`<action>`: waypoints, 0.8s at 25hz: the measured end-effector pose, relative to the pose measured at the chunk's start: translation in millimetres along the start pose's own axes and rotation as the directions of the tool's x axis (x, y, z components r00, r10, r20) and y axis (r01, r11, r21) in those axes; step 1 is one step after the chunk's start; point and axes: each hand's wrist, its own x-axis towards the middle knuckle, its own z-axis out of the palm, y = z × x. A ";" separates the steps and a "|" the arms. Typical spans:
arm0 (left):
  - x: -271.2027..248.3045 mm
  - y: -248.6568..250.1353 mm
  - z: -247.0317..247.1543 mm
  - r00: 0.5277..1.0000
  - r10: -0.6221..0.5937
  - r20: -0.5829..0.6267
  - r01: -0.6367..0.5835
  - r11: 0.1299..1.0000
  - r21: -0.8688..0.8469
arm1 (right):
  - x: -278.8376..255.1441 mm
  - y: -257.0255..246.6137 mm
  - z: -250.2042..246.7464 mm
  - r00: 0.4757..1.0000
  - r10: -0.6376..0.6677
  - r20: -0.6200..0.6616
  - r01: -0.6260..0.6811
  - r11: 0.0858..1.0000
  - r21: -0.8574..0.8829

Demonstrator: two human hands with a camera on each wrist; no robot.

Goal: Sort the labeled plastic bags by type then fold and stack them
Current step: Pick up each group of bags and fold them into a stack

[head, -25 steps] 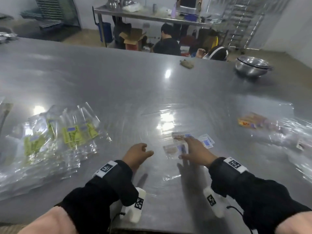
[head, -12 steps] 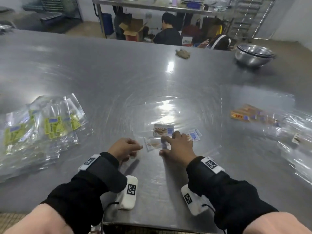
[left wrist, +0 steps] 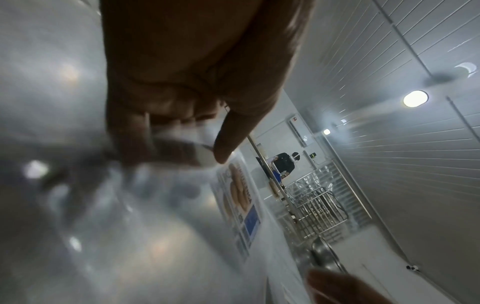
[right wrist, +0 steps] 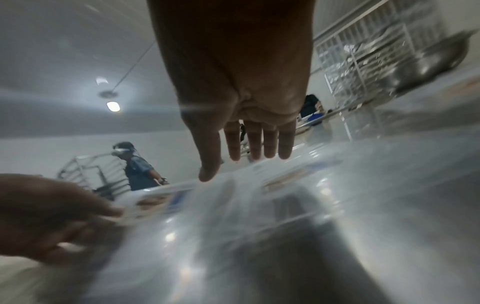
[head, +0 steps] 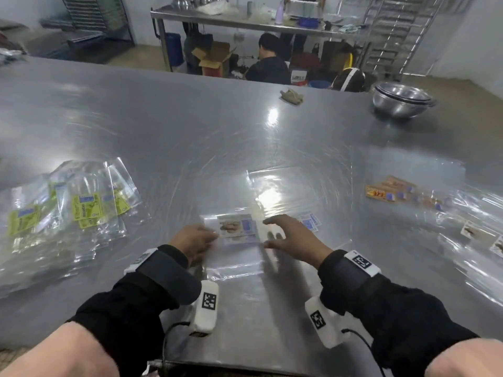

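A clear plastic bag with a white-and-blue bread label (head: 236, 227) lies on the steel table (head: 190, 137) in front of me. My left hand (head: 194, 238) pinches its left edge between thumb and curled fingers; the left wrist view shows the thumb (left wrist: 228, 142) on the film above the label (left wrist: 242, 203). My right hand (head: 288, 235) hovers just right of the label, fingers (right wrist: 259, 144) straight and spread, holding nothing. More white-labelled bags (head: 309, 221) lie under and beyond the right hand.
A heap of green-and-yellow labelled bags (head: 68, 210) lies at the left. Orange-labelled bags (head: 392, 191) and loose clear bags (head: 479, 235) lie at the right. Steel bowls (head: 402, 100) and a crumpled cloth (head: 291, 96) sit at the far side. A person (head: 268, 65) sits beyond the table.
My left hand has moved right and taken hold of the bag's left edge. My right hand has lifted off the label and spread its fingers.
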 end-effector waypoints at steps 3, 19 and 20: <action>3.7 0.9 -25.0 0.998 -0.061 -0.001 0.061 0.992 -0.108 | 1.9 32.6 -27.1 0.973 0.185 -0.138 -0.196 0.977 -0.077; 24.9 -8.0 -44.1 0.987 -0.116 0.112 0.132 0.980 -0.150 | 42.9 47.0 -53.5 0.771 0.618 -0.156 -0.637 0.750 -0.177; 23.6 -6.8 -43.6 0.987 -0.109 0.118 0.126 0.981 -0.146 | 43.0 45.3 -54.8 0.781 0.601 -0.170 -0.623 0.769 -0.146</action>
